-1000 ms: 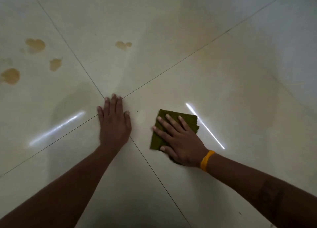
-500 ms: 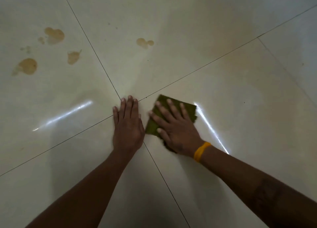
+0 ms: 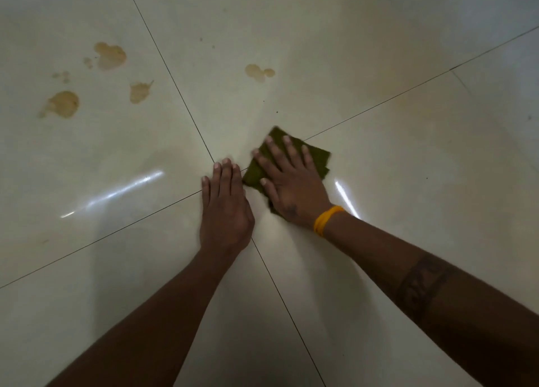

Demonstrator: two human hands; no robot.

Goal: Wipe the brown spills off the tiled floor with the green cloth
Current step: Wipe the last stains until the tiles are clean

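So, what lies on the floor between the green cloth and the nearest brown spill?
In the head view, only bare tile separates the green cloth from the nearest brown spill.

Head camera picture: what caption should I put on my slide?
Right hand presses a green cloth on the tiled floor; brown spills wait.

Right hand (image 3: 287, 187) presses the green cloth (image 3: 318, 157) flat on the floor (image 3: 408, 168); left hand (image 3: 224, 208) flat beside it; brown spills (image 3: 110, 55) at ten o'clock.

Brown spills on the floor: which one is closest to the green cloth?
The lone brown spill straight beyond the green cloth, on the same tile as the cloth's tip. The others cluster on the tile further left.
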